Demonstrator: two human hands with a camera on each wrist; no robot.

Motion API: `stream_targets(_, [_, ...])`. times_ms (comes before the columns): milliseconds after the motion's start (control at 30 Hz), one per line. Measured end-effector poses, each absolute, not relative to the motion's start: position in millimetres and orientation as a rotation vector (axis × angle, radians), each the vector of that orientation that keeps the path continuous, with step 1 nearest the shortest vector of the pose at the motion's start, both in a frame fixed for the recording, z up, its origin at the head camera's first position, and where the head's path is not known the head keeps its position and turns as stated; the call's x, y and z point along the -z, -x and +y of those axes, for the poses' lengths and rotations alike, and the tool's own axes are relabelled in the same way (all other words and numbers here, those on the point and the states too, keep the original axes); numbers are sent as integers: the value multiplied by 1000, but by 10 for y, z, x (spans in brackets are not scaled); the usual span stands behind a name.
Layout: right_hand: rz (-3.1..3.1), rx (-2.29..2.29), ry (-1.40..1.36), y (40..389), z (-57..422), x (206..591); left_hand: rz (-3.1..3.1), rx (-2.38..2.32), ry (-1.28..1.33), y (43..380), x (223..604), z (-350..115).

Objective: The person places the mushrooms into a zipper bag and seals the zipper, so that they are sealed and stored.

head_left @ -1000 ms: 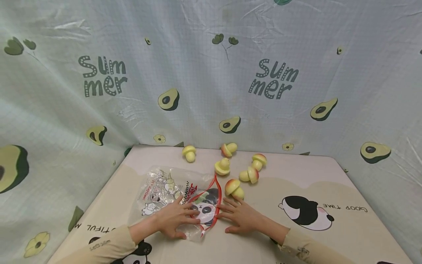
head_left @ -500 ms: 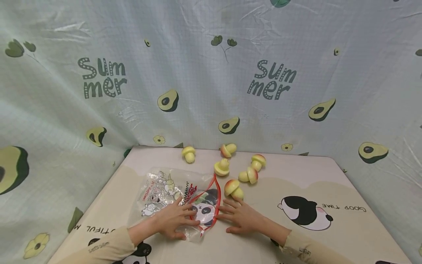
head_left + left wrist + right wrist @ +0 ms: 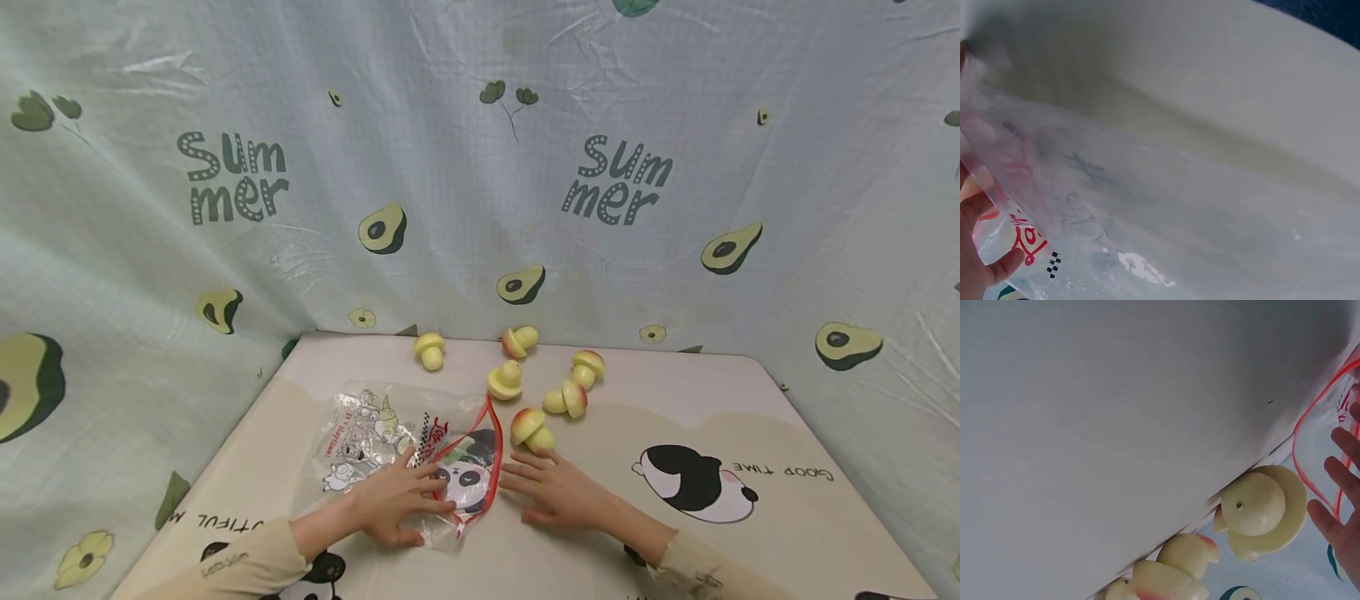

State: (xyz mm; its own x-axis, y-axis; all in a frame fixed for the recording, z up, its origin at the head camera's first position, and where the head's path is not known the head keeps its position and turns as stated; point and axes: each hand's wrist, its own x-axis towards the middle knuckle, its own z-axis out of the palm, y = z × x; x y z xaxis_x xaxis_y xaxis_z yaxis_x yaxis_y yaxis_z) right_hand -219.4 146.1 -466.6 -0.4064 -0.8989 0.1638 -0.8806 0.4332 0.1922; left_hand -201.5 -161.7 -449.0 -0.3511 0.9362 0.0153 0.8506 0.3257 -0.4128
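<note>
A clear plastic zip bag (image 3: 375, 433), printed with cartoon animals and edged in red at its mouth, lies flat on the table. My left hand (image 3: 401, 500) rests on it near the mouth, fingers spread; the left wrist view shows the fingers against the red edge. Just right of that red edge, my right hand (image 3: 558, 492) lies with straight fingers pointing at the bag, holding nothing. Right beside its fingers is a yellow toy mushroom (image 3: 533, 431) with a reddish cap. In the right wrist view a toy mushroom (image 3: 1254, 503) shows its stem end.
Several more toy mushrooms lie behind the bag: one at the back left (image 3: 430, 352), one at the back (image 3: 520, 342), and a pair at the right (image 3: 566, 398). The table mat (image 3: 675, 550) has printed pandas. A patterned curtain (image 3: 450, 167) hangs behind the table.
My right hand has drawn slightly to the right, away from the bag's red edge. The left hand, the bag and the mushrooms have stayed in place.
</note>
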Motion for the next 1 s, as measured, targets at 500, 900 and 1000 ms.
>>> stream_targets(500, [-2413,-110,-1272,2177,1560,4605,-2279,-454,1668,2046,4511,-1625])
stream_targets(900, [-2407,-90,-1040,2224,1615,4596,-2298,-414,1793,2069,4500,-1605])
stream_targets(1000, [-2419,-83,-1010,2237,1624,4592,-2301,-396,1807,2069,4517,-1607])
